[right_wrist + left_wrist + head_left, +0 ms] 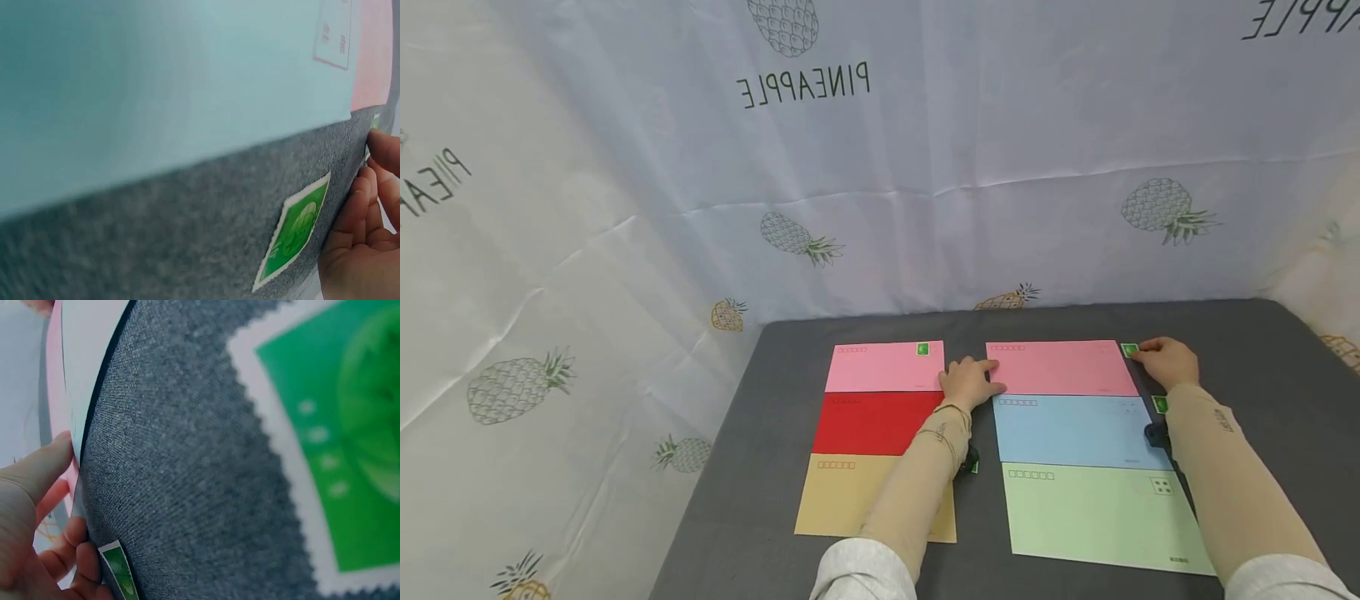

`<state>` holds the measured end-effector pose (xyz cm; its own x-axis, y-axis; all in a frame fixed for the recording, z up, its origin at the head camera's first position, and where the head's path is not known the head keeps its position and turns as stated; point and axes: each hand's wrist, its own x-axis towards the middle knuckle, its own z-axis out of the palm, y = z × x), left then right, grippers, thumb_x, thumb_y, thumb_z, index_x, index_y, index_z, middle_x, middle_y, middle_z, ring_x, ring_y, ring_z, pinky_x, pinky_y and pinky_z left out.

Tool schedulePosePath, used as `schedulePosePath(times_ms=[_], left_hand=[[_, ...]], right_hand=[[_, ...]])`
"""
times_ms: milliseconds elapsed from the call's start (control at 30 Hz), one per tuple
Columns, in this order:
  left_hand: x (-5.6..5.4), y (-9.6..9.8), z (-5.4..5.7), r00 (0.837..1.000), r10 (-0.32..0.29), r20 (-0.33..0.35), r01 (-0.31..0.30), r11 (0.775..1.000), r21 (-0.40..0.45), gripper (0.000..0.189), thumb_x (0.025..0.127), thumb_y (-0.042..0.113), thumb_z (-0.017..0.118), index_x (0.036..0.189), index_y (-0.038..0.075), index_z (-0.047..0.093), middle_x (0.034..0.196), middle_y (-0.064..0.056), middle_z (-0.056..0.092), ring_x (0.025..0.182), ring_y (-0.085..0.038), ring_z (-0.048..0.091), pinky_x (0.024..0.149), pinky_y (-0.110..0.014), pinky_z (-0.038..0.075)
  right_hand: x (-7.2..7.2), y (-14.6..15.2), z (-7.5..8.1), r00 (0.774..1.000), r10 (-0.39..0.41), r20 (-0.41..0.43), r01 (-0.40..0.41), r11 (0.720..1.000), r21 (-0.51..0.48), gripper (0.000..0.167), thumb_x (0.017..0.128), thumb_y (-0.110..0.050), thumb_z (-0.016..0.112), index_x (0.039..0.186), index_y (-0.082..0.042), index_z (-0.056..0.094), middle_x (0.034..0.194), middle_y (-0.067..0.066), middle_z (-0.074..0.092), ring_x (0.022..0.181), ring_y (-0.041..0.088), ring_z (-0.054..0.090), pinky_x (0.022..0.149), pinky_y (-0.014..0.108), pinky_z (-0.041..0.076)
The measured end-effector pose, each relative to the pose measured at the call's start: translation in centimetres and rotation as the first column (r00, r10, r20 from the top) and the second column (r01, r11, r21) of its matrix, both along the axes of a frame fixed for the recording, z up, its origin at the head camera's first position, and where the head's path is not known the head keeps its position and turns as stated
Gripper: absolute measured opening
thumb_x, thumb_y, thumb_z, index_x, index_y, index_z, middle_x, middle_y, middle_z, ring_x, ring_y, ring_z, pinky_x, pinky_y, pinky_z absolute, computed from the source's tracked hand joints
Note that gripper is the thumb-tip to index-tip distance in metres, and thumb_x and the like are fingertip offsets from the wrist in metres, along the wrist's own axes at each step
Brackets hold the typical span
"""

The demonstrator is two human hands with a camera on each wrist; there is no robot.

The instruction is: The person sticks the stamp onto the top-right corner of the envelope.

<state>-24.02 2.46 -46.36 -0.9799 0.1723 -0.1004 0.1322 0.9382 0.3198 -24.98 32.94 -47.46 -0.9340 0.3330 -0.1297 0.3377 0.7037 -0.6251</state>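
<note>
My right hand (1170, 362) pinches a small green postage stamp (1130, 351) just off the right edge of the upper pink envelope (1060, 368). In the right wrist view that stamp (375, 120) shows only partly behind the thumb. My left hand (967, 383) lies between the two columns of envelopes, its thumb and a finger touching the left edge of this pink envelope. Close to its fingers in the left wrist view lies another green stamp (122, 572). Below the pink envelope are a blue envelope (1075, 429) and a light green envelope (1097, 517).
The left column has a pink envelope (883, 367) bearing a green stamp (922, 349), a red envelope (872, 422) and a tan envelope (842, 504). A loose stamp (1160, 405) lies beside the blue envelope. A patterned curtain (925, 233) hangs behind the dark grey table (737, 500).
</note>
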Motion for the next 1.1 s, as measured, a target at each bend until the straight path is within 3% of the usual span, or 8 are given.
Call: schedulePosePath(times_ms=[467, 733, 833, 967, 1100], left_hand=[[-0.4, 0.1, 0.0, 1.000, -0.011, 0.008, 0.012, 0.999, -0.046, 0.048, 0.081, 0.050, 0.063, 0.128, 0.043, 0.053, 0.123, 0.004, 0.059, 0.105, -0.020, 0.052, 0.085, -0.041, 0.040], [-0.6, 0.1, -0.3, 1.000, -0.015, 0.015, 0.016, 0.999, -0.043, 0.048, 0.081, 0.051, 0.063, 0.128, 0.043, 0.053, 0.123, 0.004, 0.059, 0.103, -0.020, 0.052, 0.085, -0.041, 0.040], [-0.6, 0.1, -0.3, 1.000, -0.010, 0.012, 0.011, 0.999, -0.042, 0.049, 0.081, 0.051, 0.063, 0.128, 0.043, 0.053, 0.123, 0.004, 0.059, 0.104, -0.020, 0.052, 0.085, -0.041, 0.040], [-0.6, 0.0, -0.2, 1.000, -0.009, 0.015, 0.009, 0.999, -0.042, 0.049, 0.081, 0.051, 0.063, 0.128, 0.044, 0.053, 0.123, 0.004, 0.059, 0.104, -0.019, 0.052, 0.085, -0.041, 0.040], [-0.6, 0.0, -0.2, 1.000, -0.010, 0.011, 0.011, 0.999, -0.038, 0.049, 0.081, 0.051, 0.063, 0.128, 0.044, 0.053, 0.122, 0.004, 0.059, 0.103, -0.019, 0.052, 0.085, -0.040, 0.040]], right_hand=[[-0.8, 0.0, -1.2, 0.996, -0.082, -0.041, 0.080, 0.995, -0.054, 0.038, 0.094, -0.017, 0.047, 0.122, 0.009, 0.048, 0.123, 0.032, 0.047, 0.105, 0.044, 0.045, 0.083, 0.053, 0.041], [-0.2, -0.2, -0.6, 0.985, -0.170, -0.041, 0.159, 0.968, -0.193, 0.046, 0.095, -0.027, 0.046, 0.128, 0.005, 0.047, 0.133, 0.029, 0.043, 0.114, 0.041, 0.041, 0.082, 0.048, 0.039], [-0.2, -0.4, -0.4, 0.977, -0.200, -0.068, 0.177, 0.952, -0.250, 0.049, 0.094, -0.034, 0.048, 0.127, 0.001, 0.049, 0.127, 0.021, 0.049, 0.106, 0.030, 0.048, 0.075, 0.036, 0.041], [-0.4, -0.9, -0.1, 0.971, -0.216, -0.106, 0.166, 0.922, -0.350, 0.037, 0.092, -0.038, 0.052, 0.117, -0.011, 0.056, 0.099, -0.007, 0.051, 0.083, 0.004, 0.048, 0.066, 0.018, 0.038], [-0.7, -1.7, 0.0, 0.975, -0.186, -0.123, 0.123, 0.907, -0.402, 0.033, 0.091, -0.039, 0.053, 0.114, -0.014, 0.055, 0.092, -0.015, 0.044, 0.079, -0.002, 0.045, 0.072, 0.018, 0.040]])
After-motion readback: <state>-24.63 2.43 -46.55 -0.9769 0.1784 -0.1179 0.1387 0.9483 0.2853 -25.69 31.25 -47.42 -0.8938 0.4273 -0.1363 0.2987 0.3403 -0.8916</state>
